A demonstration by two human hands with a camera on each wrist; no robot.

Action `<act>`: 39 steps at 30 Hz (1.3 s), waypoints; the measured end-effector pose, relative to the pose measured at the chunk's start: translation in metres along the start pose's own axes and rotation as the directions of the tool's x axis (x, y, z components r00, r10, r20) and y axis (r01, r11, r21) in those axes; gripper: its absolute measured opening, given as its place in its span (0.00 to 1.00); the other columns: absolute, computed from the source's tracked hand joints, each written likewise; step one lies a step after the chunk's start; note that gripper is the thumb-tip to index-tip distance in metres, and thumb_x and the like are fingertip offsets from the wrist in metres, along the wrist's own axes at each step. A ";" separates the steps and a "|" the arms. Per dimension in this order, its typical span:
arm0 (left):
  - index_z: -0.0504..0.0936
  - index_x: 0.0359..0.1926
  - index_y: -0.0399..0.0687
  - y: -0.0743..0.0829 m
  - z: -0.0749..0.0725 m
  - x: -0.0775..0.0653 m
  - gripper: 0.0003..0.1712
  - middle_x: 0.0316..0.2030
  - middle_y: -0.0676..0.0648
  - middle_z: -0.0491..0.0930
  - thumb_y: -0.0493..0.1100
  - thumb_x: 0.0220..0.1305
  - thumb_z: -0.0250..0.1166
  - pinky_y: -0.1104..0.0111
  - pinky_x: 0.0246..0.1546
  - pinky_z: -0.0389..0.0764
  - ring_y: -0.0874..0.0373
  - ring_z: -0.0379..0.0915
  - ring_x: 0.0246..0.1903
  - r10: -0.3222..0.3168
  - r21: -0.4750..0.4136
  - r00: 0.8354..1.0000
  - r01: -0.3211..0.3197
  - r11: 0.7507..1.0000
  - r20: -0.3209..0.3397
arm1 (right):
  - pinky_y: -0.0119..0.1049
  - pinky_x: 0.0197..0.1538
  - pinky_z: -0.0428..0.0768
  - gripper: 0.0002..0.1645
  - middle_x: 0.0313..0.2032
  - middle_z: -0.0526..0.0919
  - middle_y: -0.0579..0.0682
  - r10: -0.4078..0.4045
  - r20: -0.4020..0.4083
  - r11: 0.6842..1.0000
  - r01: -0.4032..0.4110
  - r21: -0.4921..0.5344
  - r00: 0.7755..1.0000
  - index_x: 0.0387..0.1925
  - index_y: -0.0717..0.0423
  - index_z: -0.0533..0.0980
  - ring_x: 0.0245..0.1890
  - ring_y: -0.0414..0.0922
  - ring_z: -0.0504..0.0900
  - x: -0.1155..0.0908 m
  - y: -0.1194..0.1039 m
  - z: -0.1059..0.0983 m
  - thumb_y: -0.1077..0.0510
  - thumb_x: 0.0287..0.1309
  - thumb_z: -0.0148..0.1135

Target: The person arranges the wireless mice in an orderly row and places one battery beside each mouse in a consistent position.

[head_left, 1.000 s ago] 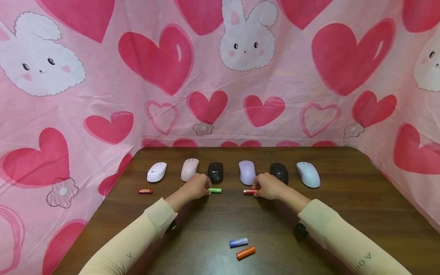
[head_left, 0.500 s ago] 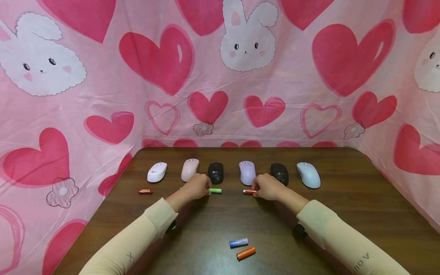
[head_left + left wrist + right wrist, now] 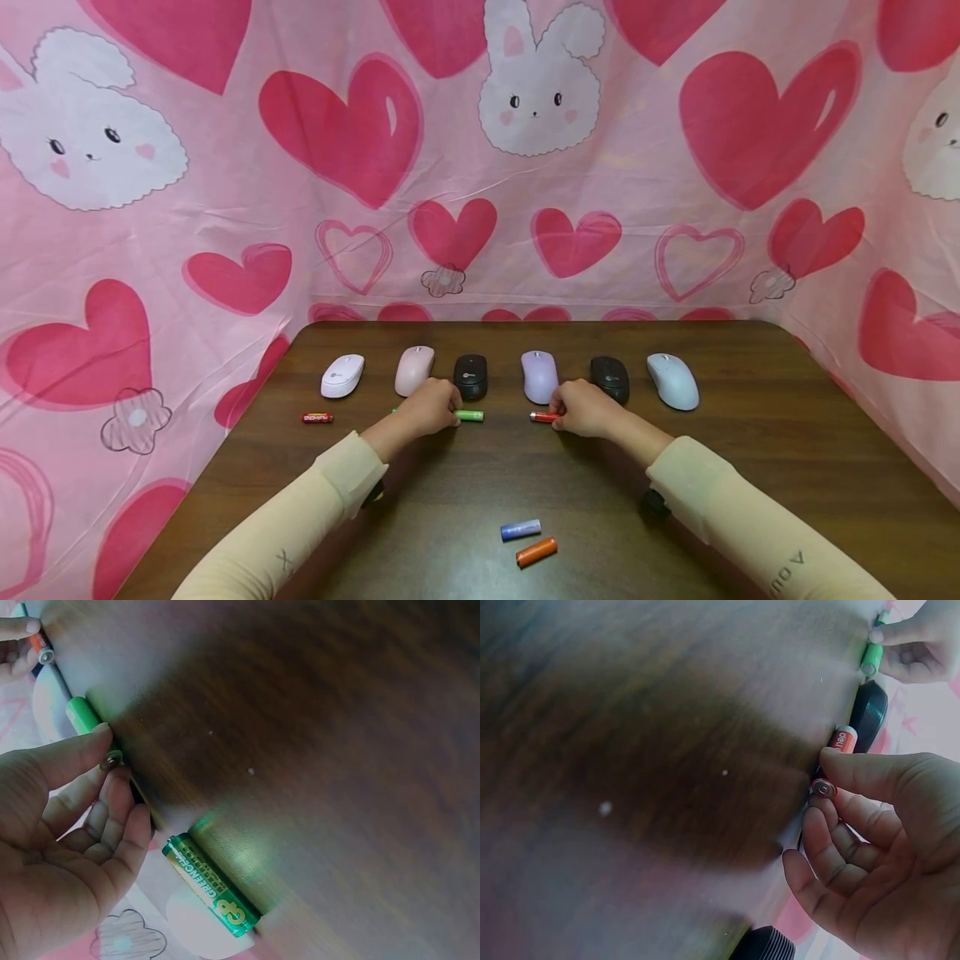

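My left hand (image 3: 431,407) pinches a light green battery (image 3: 471,415) between thumb and fingers, low over the table in front of a black mouse (image 3: 470,377). In the left wrist view a dark green GP battery (image 3: 211,885) lies just beyond the curled fingers; in the head view that hand mostly hides it. On the other side, my right hand (image 3: 588,407) pinches a red battery (image 3: 542,417) in front of a purple mouse (image 3: 539,375). The right wrist view shows the red battery's metal end (image 3: 823,789) below the thumb and its label beyond.
Across the back stand a white mouse (image 3: 342,376), a pink mouse (image 3: 414,370), another black mouse (image 3: 610,379) and a pale blue mouse (image 3: 672,381). A small red battery (image 3: 317,417) lies far left. A blue battery (image 3: 521,530) and an orange battery (image 3: 536,552) lie near the front. Patterned cloth (image 3: 525,183) surrounds the table.
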State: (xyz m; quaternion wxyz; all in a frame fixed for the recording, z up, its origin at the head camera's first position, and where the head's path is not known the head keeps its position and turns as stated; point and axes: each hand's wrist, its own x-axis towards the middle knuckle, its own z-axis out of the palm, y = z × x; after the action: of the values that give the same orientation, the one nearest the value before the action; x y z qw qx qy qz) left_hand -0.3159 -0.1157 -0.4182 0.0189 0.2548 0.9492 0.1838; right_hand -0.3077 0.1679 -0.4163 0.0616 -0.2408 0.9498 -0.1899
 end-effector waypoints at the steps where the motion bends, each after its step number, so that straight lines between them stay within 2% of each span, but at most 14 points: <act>1: 0.86 0.30 0.41 0.000 0.000 0.000 0.08 0.25 0.51 0.82 0.34 0.47 0.76 0.66 0.33 0.77 0.60 0.74 0.28 -0.003 -0.002 1.000 0.003 1.000 0.002 | 0.36 0.30 0.71 0.09 0.22 0.75 0.44 0.000 0.001 1.000 0.000 0.001 1.000 0.26 0.54 0.78 0.24 0.41 0.71 0.000 0.000 0.000 0.63 0.48 0.74; 6: 0.86 0.31 0.41 -0.001 0.000 0.000 0.09 0.26 0.51 0.82 0.34 0.47 0.76 0.66 0.33 0.78 0.60 0.75 0.29 -0.006 -0.006 1.000 0.007 1.000 0.013 | 0.36 0.30 0.71 0.09 0.23 0.75 0.44 -0.001 0.008 1.000 0.001 -0.002 1.000 0.27 0.55 0.78 0.25 0.41 0.71 0.000 -0.002 -0.001 0.63 0.48 0.74; 24: 0.86 0.30 0.42 -0.001 -0.001 -0.001 0.09 0.25 0.51 0.82 0.35 0.45 0.77 0.66 0.32 0.77 0.61 0.74 0.27 0.011 0.000 1.000 -0.011 1.000 -0.006 | 0.36 0.30 0.72 0.09 0.23 0.75 0.45 0.005 0.030 1.000 -0.005 0.004 1.000 0.27 0.55 0.78 0.25 0.42 0.71 0.000 -0.001 -0.002 0.63 0.48 0.74; 29: 0.86 0.30 0.41 -0.001 -0.001 0.000 0.10 0.26 0.51 0.82 0.35 0.45 0.78 0.66 0.33 0.77 0.60 0.75 0.28 0.002 0.004 1.000 -0.002 1.000 -0.006 | 0.36 0.31 0.72 0.10 0.23 0.75 0.45 0.004 0.028 1.000 -0.004 -0.004 1.000 0.27 0.55 0.78 0.25 0.42 0.71 0.000 -0.001 -0.002 0.62 0.48 0.75; 39: 0.85 0.29 0.43 -0.002 -0.007 -0.003 0.10 0.26 0.52 0.82 0.36 0.45 0.78 0.66 0.33 0.77 0.62 0.76 0.28 -0.026 -0.045 1.000 0.026 0.999 -0.005 | 0.37 0.32 0.73 0.10 0.24 0.76 0.45 0.002 0.018 1.000 -0.001 -0.003 1.000 0.29 0.56 0.79 0.26 0.42 0.72 -0.002 -0.002 -0.002 0.62 0.47 0.75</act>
State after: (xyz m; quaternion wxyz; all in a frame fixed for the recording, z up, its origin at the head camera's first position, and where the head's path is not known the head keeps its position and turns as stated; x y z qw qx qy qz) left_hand -0.3150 -0.1212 -0.4129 0.0243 0.2416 0.9481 0.2055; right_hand -0.3061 0.1681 -0.4137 0.0699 -0.2419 0.9497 -0.1860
